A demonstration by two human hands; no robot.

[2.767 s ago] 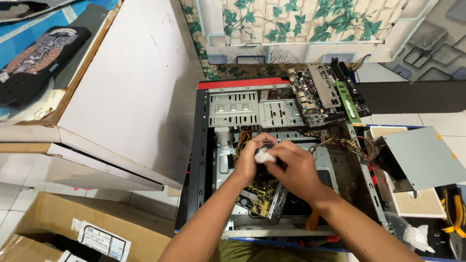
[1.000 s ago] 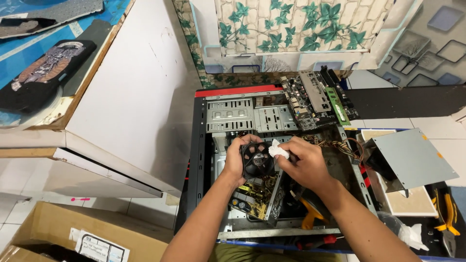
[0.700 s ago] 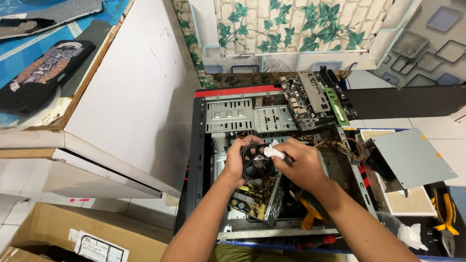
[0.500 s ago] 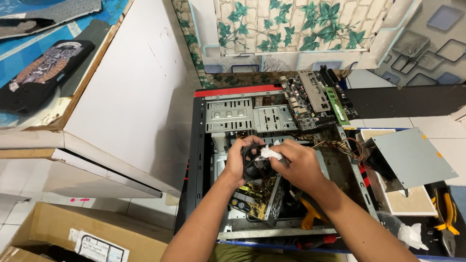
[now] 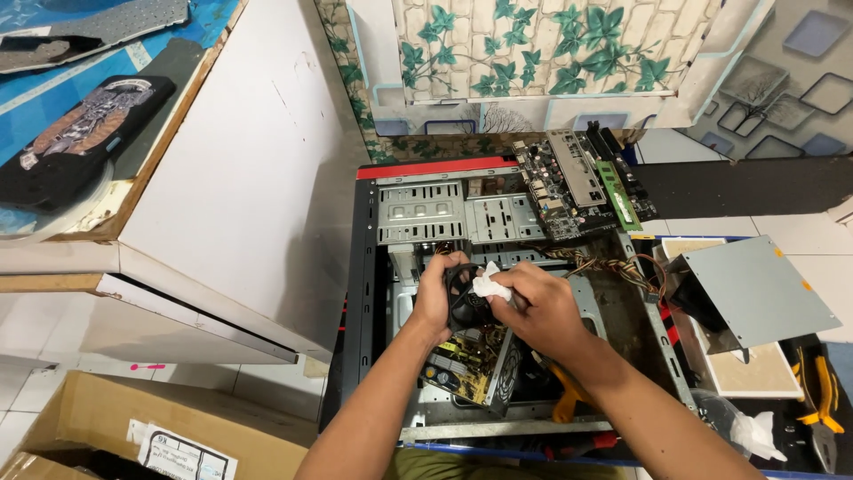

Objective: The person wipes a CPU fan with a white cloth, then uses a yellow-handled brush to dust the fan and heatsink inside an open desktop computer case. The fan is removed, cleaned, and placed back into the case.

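**Fan wiped inside a crowded case**

The left hand [image 5: 437, 298] is clamped on a black fan [image 5: 464, 298] over the middle of the open case [image 5: 366, 267]. The right hand [image 5: 540, 309] pinches a white tissue [image 5: 489, 284] against it. Drive bays [image 5: 444, 212] stand just beyond, a circuit board [image 5: 464, 366] nearer, and loose wires [image 5: 613, 265] to the right. A white cabinet [image 5: 240, 178] closes in on the left, a grey panel [image 5: 755, 289] on the right.
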